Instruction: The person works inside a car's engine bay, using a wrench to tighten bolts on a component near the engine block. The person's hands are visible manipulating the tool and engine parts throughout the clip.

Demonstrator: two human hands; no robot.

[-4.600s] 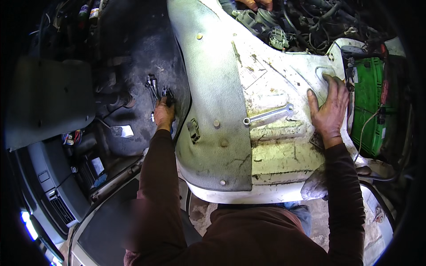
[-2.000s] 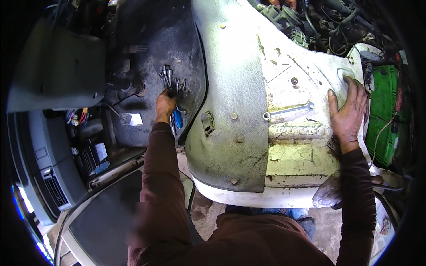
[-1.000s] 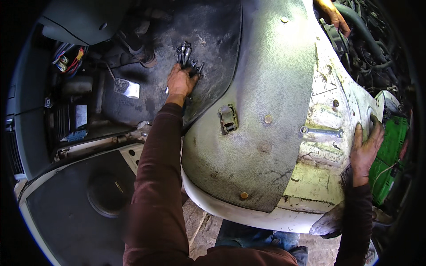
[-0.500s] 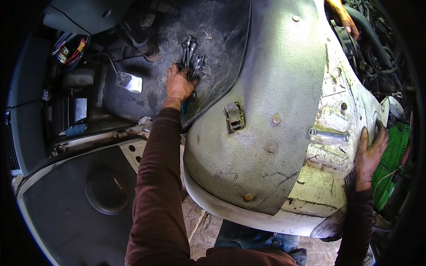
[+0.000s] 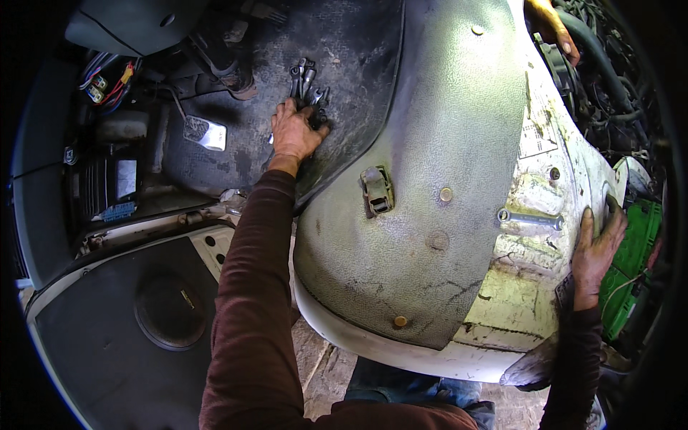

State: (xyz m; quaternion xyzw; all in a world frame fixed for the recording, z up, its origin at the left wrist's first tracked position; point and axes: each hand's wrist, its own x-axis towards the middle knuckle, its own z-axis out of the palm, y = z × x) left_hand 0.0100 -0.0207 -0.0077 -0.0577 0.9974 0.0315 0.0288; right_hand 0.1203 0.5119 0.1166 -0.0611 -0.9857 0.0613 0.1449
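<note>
On dark floor mat [image 5: 358, 68], wrenches [image 5: 308, 77] protrude beyond left grip [image 5: 297, 133]; can't tell whether closed.

You had the metal hand tools [image 5: 309, 77] bunched at upper left-centre of frame: shiny, lying loosely fanned, visible ends pointing up-frame, at least one wrench-type head; lower parts hidden under your left hand [image 5: 296, 132]. White panel [image 5: 516, 294] sat right of centre: ribbed, grimy, brown-streaked, your right hand [image 5: 596, 247] against its right side.
</note>
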